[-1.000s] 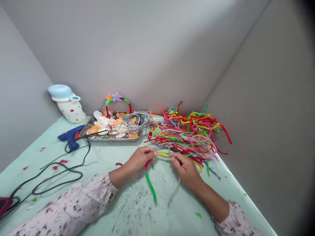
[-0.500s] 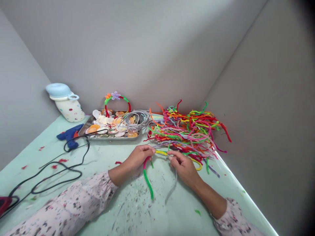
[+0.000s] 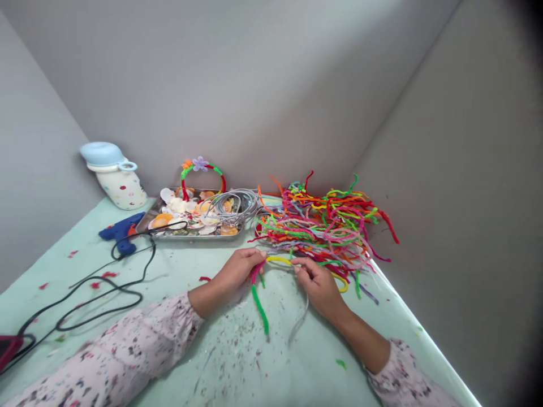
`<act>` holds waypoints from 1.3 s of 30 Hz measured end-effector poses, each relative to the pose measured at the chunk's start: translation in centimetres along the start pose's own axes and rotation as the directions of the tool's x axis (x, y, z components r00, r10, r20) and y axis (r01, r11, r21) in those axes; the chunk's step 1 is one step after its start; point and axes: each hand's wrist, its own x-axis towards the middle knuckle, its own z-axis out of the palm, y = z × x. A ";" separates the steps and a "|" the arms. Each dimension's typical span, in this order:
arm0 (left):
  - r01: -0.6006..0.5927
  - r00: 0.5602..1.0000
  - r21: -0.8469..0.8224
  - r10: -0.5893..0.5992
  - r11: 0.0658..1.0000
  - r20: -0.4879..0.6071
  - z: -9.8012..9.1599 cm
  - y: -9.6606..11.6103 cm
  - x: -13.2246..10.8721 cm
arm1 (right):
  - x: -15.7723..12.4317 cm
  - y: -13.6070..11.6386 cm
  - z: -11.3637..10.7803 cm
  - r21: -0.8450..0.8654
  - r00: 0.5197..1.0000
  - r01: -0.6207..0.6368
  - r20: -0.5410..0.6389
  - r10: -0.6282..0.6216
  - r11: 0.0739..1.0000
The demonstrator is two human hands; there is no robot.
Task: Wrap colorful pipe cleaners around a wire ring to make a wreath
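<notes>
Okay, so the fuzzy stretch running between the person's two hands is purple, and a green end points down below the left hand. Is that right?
Not quite. The fuzzy stretch running between the person's two hands is yellow, not purple, as the head view shows. A green end does point down below the left hand.

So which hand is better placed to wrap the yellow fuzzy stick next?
Probably the right hand: it pinches the yellow strip, with the grey wire dangling below, while the left hand grips by the pink section.
</notes>
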 end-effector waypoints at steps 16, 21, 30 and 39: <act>-0.060 0.998 -0.081 0.061 0.995 0.020 0.1 -0.8 0.3 | 0.1 0.5 0.0 -0.064 0.998 0.011 -0.069 -0.015 0.998; -0.061 0.998 0.073 0.061 0.995 -0.004 0.0 -1.2 0.4 | 0.2 0.7 0.0 -0.026 0.998 0.030 -0.052 -0.032 0.999; -0.078 0.996 0.109 0.083 0.991 -0.043 0.2 -0.8 0.3 | 0.3 0.9 0.1 0.068 0.999 0.005 -0.046 -0.002 0.998; -0.083 0.996 0.114 0.087 0.990 -0.031 0.1 -1.2 0.3 | 0.3 1.2 0.2 0.098 1.000 0.011 -0.027 -0.008 0.995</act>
